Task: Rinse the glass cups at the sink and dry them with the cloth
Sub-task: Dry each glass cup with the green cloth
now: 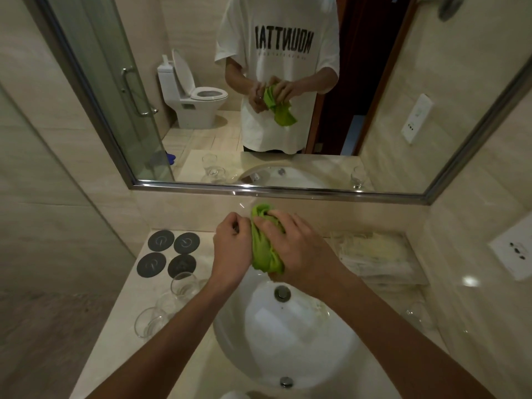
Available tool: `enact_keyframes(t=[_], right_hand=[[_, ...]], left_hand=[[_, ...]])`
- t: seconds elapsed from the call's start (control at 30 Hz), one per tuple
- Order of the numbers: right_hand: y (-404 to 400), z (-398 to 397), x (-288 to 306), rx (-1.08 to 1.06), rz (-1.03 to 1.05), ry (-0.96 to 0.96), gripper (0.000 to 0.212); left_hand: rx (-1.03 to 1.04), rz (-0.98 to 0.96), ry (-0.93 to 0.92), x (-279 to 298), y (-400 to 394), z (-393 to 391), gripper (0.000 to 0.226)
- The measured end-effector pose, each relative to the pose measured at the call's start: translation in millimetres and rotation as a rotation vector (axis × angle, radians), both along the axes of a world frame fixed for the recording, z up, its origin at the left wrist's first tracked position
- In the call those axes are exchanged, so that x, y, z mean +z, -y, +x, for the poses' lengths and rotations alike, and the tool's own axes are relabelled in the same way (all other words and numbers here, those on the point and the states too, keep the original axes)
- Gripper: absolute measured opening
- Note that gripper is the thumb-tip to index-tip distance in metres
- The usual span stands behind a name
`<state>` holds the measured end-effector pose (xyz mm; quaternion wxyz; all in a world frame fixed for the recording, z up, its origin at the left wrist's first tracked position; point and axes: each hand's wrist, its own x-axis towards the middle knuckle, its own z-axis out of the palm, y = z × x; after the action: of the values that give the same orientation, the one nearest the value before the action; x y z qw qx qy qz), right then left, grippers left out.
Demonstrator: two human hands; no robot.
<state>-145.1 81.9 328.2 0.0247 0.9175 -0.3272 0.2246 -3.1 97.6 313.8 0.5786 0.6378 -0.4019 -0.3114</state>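
Above the white sink (288,347), both my hands work together. My right hand (296,249) grips a bunched green cloth (263,254) and presses it against what my left hand (231,243) holds. The left fingers are curled round a glass cup, which is almost fully hidden by the hand and the cloth; only a glint shows between the fingers (236,227). Three more glass cups (184,285) (168,305) (149,322) stand on the counter left of the sink. Another glass cup (417,315) stands on the right side.
Several dark round coasters (169,253) lie at the back left of the counter. A stack of wrapped packets (374,254) sits at the back right. A mirror (259,82) covers the wall behind, a power socket (515,251) is on the right wall, and a glass shower partition (57,226) stands at the left.
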Motion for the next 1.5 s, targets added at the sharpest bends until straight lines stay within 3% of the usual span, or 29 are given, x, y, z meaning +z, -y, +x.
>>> enact_keyframes(t=[0.1, 0.2, 0.27, 0.37, 0.47, 0.6, 0.73, 0.8, 0.93, 1.1, 1.37, 1.5], right_hand=[[2, -3, 18, -0.027, 0.563, 0.134, 0.084], [12, -15, 20, 0.071, 1.184, 0.464, 0.071], [12, -20, 14, 0.113, 1.345, 0.624, 0.075], [-1, -12, 4, 0.053, 1.261, 0.673, 0.077], [-9, -4, 0, 0.029, 1.045, 0.650, 0.084], [-1, -8, 12, 0.065, 0.520, 0.163, 0.104], [9, -6, 11, 0.102, -0.057, -0.087, 0.093], [17, -4, 15, 0.120, 0.010, -0.034, 0.087], [18, -3, 30, 0.032, 0.503, 0.137, 0.092], [18, -20, 33, 0.071, 1.199, 0.396, 0.075], [16, -46, 27, 0.080, 1.291, 0.372, 0.079], [21, -72, 24, -0.089, 1.099, 0.448, 0.030]], left_hand=[[-0.005, -0.049, 0.081, 6, -6, 0, 0.032], [-0.024, -0.148, 0.111, 13, -13, -5, 0.028], [-0.030, -0.195, 0.095, 14, -16, -9, 0.029], [0.018, -0.185, -0.004, 9, -13, -8, 0.027], [0.070, -0.073, -0.184, 3, -7, -10, 0.031], [0.122, 0.026, -0.307, 0, -3, -14, 0.039], [0.151, -0.073, -0.182, -5, -1, -13, 0.029], [0.204, -0.169, -0.124, -3, -4, -18, 0.026], [0.205, -0.323, 0.000, 6, -8, -19, 0.025], [0.080, -0.397, 0.064, 11, -20, -17, 0.024], [0.015, -0.275, -0.099, 10, -23, -19, 0.026], [0.119, -0.197, -0.197, -2, -18, -12, 0.025]])
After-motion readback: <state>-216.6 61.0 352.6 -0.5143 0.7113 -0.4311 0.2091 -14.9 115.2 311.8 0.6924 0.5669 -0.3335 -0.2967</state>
